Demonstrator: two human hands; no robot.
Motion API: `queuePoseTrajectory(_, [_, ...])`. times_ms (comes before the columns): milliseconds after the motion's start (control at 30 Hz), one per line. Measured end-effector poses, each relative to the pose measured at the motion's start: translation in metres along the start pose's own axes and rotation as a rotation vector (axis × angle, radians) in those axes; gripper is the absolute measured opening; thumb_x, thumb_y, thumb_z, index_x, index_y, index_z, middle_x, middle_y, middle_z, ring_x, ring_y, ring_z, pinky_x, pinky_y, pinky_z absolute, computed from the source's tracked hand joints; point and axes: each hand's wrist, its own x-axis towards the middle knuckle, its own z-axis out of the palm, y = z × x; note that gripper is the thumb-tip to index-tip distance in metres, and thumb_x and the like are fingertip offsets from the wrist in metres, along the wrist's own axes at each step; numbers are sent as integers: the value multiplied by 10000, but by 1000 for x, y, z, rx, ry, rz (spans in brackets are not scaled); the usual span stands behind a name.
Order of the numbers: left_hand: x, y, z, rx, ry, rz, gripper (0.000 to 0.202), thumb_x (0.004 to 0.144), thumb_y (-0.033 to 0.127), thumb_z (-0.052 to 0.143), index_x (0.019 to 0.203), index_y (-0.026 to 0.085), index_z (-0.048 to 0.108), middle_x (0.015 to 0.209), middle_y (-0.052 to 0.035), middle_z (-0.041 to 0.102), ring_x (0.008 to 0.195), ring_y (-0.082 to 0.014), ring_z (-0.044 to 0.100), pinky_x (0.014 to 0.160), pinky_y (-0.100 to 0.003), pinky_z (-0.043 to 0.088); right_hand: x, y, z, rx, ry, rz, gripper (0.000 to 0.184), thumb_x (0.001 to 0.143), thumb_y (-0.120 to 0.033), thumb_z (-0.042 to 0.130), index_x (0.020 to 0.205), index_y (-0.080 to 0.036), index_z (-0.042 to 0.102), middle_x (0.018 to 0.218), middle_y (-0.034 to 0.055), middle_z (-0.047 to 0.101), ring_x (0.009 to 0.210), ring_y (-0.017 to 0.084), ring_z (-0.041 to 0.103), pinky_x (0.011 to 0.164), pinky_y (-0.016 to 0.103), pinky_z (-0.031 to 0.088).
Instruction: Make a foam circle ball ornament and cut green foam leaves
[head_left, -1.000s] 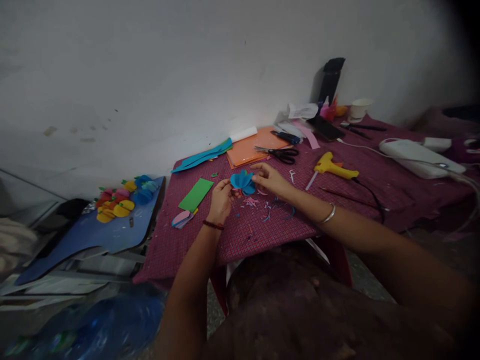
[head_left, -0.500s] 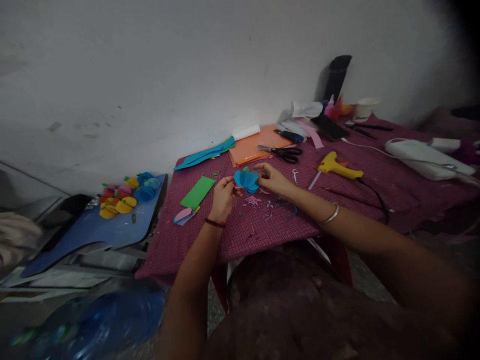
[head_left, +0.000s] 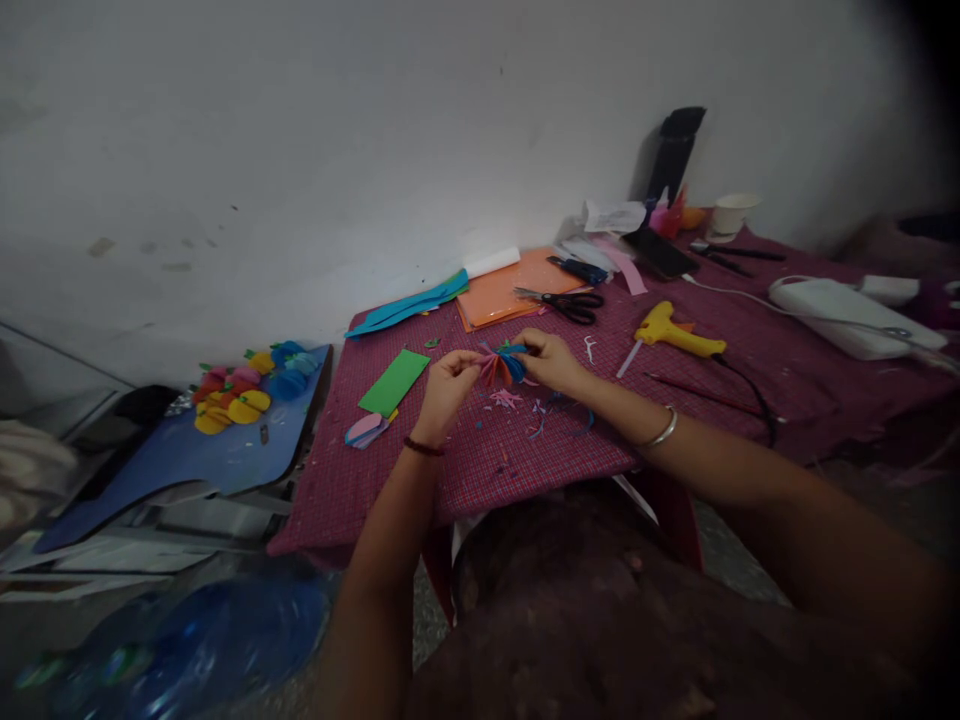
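Between my hands, just over the tablecloth, is a folded-paper ornament (head_left: 498,368) fanned out in pink, orange and blue layers. My left hand (head_left: 448,388) pinches its pink edge. On the blue side, my right hand (head_left: 551,361) has its fingers closed, and they partly hide that end. Below the ornament lie pink paper scraps (head_left: 505,399). A green paper rectangle (head_left: 395,382) rests left of my left hand, with a small stack of cut paper ovals (head_left: 367,430) at its lower corner.
Black-handled scissors (head_left: 571,304) lie by orange sheets (head_left: 506,290) behind my hands. A yellow glue gun (head_left: 679,334) with a black cord sits to the right, near a phone (head_left: 658,254). Finished paper ornaments (head_left: 244,392) stand on a blue board (head_left: 217,455) at the left.
The ornament has been turned and spread: its blue face showed before, and now pink and orange layers show as well. My left hand has shifted slightly, now pinching the pink edge.
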Motion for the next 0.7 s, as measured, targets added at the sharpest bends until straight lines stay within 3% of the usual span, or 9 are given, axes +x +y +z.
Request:
queuePoseTrajectory(133, [-1,4,2,263,62,204,119,646,188,786,579,175,688,559,18,541,555,-92,413,521,-214,303,-5,-5,1,-6,-59,7,151,784,-314,572,713,-181,574,604,-23,539,553,115,458,529,237,363])
queuePoseTrajectory(233, [-3,3,5,299,50,290,134,668,177,774,569,181,684,623,0,579,629,-109,474,587,-221,341,-8,-9,0,-38,-83,-37,108,778,-272,571,734,-177,597,659,-13,577,611,122,491,582,240,381])
queuePoseTrajectory(400, [-7,-1,9,346,-27,237,101,786,206,650,692,178,677,647,6,595,630,-117,497,609,-226,373,-11,-14,0,-83,-111,-101,56,753,-201,562,726,-178,604,701,-2,595,665,135,516,648,257,386])
queuePoseTrajectory(600, [-12,-1,11,259,-80,162,67,702,111,670,706,169,636,632,27,560,587,-95,457,573,-205,345,-15,-21,-1,-66,-193,-97,69,740,-198,538,762,-172,599,681,-4,591,641,131,524,618,247,390])
queuePoseTrajectory(700, [-12,2,8,327,-136,174,58,711,116,651,682,167,645,611,26,555,575,-98,447,571,-211,338,-15,-24,-3,-31,-262,-114,74,729,-198,525,749,-172,592,666,-9,582,630,125,517,614,242,395])
